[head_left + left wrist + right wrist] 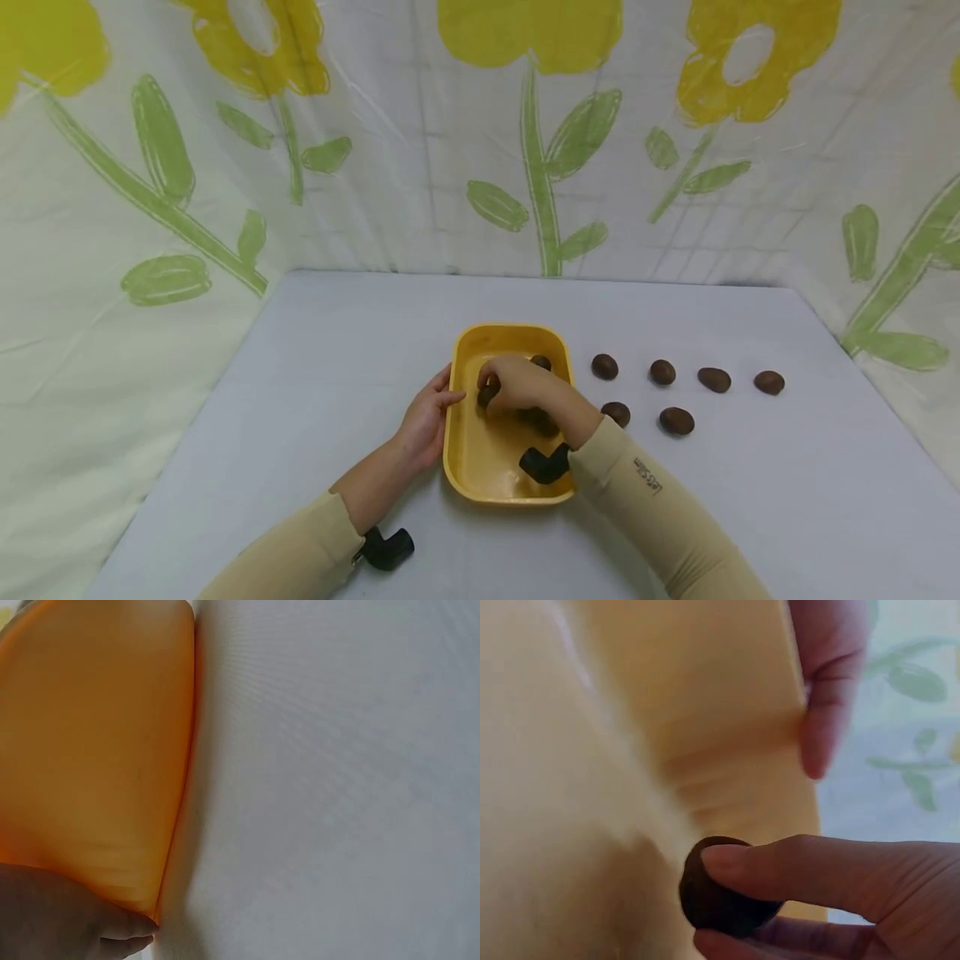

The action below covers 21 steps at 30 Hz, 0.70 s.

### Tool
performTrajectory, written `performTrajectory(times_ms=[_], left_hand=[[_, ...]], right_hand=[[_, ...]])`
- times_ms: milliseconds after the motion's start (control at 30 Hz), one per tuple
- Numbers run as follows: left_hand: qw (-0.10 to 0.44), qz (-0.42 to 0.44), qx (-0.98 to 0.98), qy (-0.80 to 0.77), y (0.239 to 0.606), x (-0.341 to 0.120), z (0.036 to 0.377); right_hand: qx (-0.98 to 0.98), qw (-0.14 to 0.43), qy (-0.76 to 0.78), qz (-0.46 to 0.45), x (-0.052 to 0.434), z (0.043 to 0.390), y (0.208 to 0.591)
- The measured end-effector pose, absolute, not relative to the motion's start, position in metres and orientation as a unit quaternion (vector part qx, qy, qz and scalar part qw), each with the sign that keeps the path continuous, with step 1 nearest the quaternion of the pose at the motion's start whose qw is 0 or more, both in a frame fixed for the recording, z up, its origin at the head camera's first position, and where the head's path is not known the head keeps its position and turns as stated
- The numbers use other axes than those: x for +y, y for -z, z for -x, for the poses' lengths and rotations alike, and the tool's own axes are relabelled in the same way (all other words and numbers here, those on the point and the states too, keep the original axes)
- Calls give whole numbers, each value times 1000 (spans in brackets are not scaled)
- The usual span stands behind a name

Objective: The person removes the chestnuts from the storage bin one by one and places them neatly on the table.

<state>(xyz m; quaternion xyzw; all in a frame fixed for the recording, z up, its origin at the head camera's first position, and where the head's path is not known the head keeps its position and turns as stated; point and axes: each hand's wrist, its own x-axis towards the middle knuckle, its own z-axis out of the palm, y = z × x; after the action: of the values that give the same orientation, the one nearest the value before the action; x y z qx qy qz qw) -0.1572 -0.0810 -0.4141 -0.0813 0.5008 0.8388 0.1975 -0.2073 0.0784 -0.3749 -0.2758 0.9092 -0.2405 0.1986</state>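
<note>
The left hand [426,421] is pressing its straight fingers against the yellow tray's [468,467] outer wall, probably steadying it on the worktop [337,375]. The right hand [517,383] is pinching a dark brown nut [724,896] between thumb and fingertips, low inside the tray (six more are lying apart to its right). Small lettering on the right sleeve [648,479] is too blurred to read.

A pale table [315,400] bears a yellow tray [465,467] and six loose chestnuts [677,421].
</note>
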Motion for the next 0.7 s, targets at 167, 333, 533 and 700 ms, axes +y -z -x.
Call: performTrajectory(times_ms=[167,333,533,700], left_hand=[[197,82,506,-835,415,-80,159],[195,87,506,-836,415,-80,159],[196,81,504,-837,414,-81,158],[198,76,502,-839,413,-82,157]], right_hand=[[898,189,294,266,85,208,369],[896,162,313,269,92,208,365],[885,141,375,236,103,204,365],[877,121,408,223,120,198,362]])
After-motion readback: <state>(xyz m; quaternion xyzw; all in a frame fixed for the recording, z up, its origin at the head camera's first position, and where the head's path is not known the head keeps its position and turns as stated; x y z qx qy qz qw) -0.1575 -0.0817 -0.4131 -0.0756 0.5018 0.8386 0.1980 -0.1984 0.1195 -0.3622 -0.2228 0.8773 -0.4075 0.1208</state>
